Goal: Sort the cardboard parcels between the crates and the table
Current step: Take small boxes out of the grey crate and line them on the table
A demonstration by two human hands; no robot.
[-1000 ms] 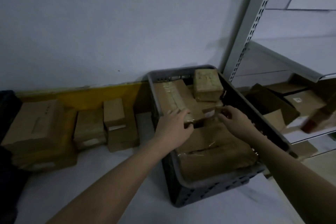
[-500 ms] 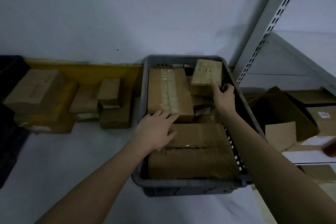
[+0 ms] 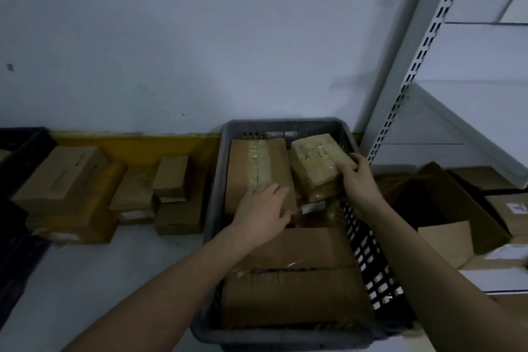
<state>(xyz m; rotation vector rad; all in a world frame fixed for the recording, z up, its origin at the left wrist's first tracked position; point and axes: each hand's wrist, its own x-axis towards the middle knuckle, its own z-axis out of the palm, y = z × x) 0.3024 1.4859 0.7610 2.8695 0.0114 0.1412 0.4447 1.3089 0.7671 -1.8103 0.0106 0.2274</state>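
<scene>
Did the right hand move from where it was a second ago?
Yes. The right hand went from the middle of the grey plastic crate toward its far right corner, and now grips the small tape-wrapped cardboard parcel.

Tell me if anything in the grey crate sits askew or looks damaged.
The small taped parcel at the crate's far right sits tilted on other parcels, gripped by the right hand. The left hand rests on the long box. No damage visible in this dim light.
</scene>
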